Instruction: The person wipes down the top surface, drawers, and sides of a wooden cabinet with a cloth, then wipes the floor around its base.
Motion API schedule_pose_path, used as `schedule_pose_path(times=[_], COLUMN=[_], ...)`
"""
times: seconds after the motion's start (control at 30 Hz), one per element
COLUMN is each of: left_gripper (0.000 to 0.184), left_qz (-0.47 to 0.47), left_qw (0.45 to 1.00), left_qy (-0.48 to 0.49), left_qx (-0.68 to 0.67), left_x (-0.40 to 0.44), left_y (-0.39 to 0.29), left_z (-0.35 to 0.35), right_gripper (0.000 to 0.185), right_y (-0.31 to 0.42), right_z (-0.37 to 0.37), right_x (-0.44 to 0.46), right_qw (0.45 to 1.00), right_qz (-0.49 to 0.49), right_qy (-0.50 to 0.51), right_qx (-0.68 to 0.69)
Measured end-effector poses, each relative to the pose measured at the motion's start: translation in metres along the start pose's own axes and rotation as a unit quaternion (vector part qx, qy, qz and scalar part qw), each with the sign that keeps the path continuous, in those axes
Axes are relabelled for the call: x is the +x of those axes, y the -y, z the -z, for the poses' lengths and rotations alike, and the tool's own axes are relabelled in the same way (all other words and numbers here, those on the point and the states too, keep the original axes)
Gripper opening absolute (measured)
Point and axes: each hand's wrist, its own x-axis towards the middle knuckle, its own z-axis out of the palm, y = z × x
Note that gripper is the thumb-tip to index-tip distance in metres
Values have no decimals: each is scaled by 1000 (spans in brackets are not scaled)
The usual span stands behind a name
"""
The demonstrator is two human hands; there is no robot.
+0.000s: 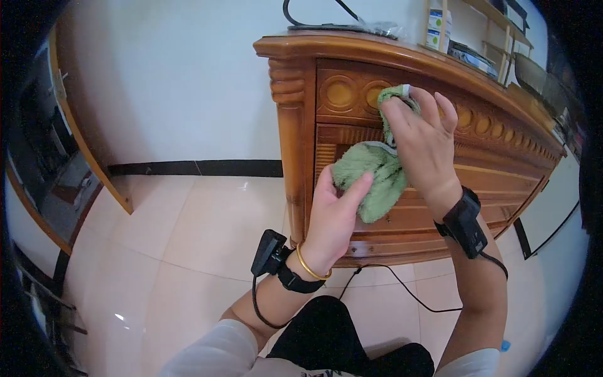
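A green cloth (pixel 380 198) with a pale edge hangs in front of a carved brown wooden cabinet (pixel 296 138). My left hand (pixel 336 210) grips its lower, bunched part, the thumb lying over the front. Higher and to the right, my right hand (pixel 425 141) pinches the cloth's upper end close to the round carvings; some of its fingers are raised. The stretch of cloth between both hands is narrow and twisted. Whether the cloth touches the wood behind it I cannot tell.
On the cabinet top stand a black-based object with a curved stem (pixel 342 27), white bottles (pixel 438 30) and a wooden rack (pixel 496 19). A black cable (pixel 411 290) runs across the tiled floor (pixel 207 232). At the left is an open doorway with a wooden frame (pixel 88 147).
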Motion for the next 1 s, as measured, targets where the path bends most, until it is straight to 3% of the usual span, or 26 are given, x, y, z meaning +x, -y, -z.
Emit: schedule_pose_path(times=[0.2, 0.4, 0.53, 0.57, 0.63, 0.7, 0.77, 0.83, 0.93, 1.0], left_gripper=[36, 36, 35, 35, 34, 33, 32, 32, 32, 32], left_qz=[3, -15, -32, -36, -35, -36, -40, -35, -24, -24], left_qw=[1000, 999, 998, 998, 998, 998, 998, 998, 999, 999], left_qy=[-15, -40, -39, -34, -27, -31, -46, -45, -37, -35], left_qx=[-23, -22, -42, -47, -53, -50, -34, -32, -28, -29], left_x=[2, -3, -6, -7, -9, -10, -11, -12, -10, -12], left_y=[-4, -19, -28, -30, -28, -22, -13, -6, -2, -1], left_z=[-6, 3, -5, -8, -14, -19, -21, -19, -21, -26], right_gripper=[12, 25, 43, 45, 50, 53, 51, 44, 31, 21], right_y=[28, 44, 47, 49, 53, 50, 41, 31, 8, 3], right_z=[-3, -2, -15, -17, -23, -26, -23, 1, 16, 14], right_x=[-3, 13, 6, 3, -1, -9, -12, -3, 6, 11], right_qw=[995, 973, 917, 846, 636, 675, 815, 967, 983, 993], right_qz=[-30, -193, -296, -345, -407, -389, -314, -161, -55, -2], right_qy=[45, 27, 21, -11, -74, -57, -18, 41, 117, 84], right_qx=[-79, 122, 266, 407, 652, 624, 487, 195, 130, 77])
